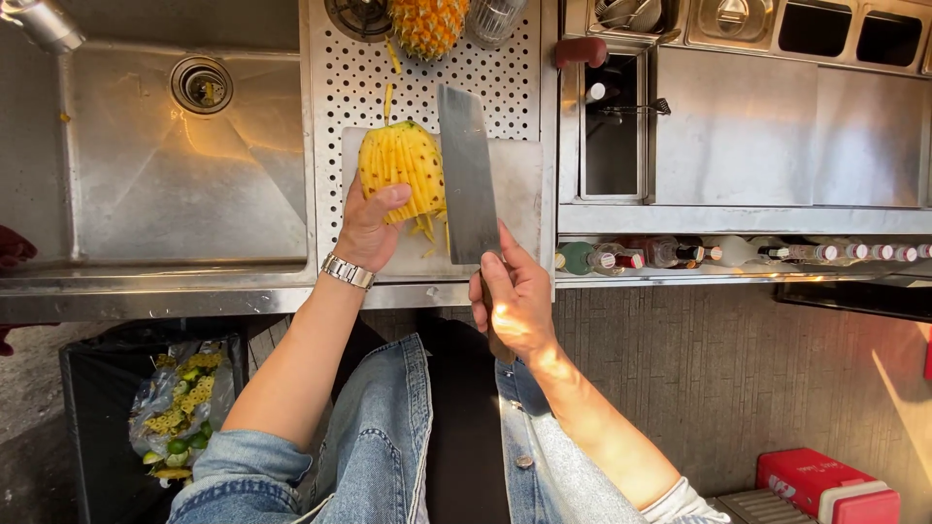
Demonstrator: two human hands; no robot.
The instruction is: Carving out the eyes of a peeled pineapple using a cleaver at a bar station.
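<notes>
My left hand, a metal watch on its wrist, is wrapped around the lower side of the peeled yellow pineapple, fingers curled over its flank to pin it on the white plastic cutting board. My right hand is clenched on the handle of the broad steel cleaver, whose blade lies flat-faced up at the fruit's 3 o'clock, its edge just beside the flesh.

The pineapple sits at the board's 9 o'clock end, thin yellow trimmings trailing out at its 5 o'clock. At 12 o'clock from it, on the perforated steel drainboard, stands a second, unpeeled pineapple with a clear ribbed glass next to it. At 9 o'clock lies the stainless sink basin with its round drain. At 3 o'clock, past the board, a rail of capped bottles runs along the counter front. Down at 7 o'clock a black bin holds a clear bag of peel scraps.

I judge the risk is my left fingers: they rest near the blade's edge on wet, slick fruit, so a slip or a roll of the pineapple could carry them under the cleaver
</notes>
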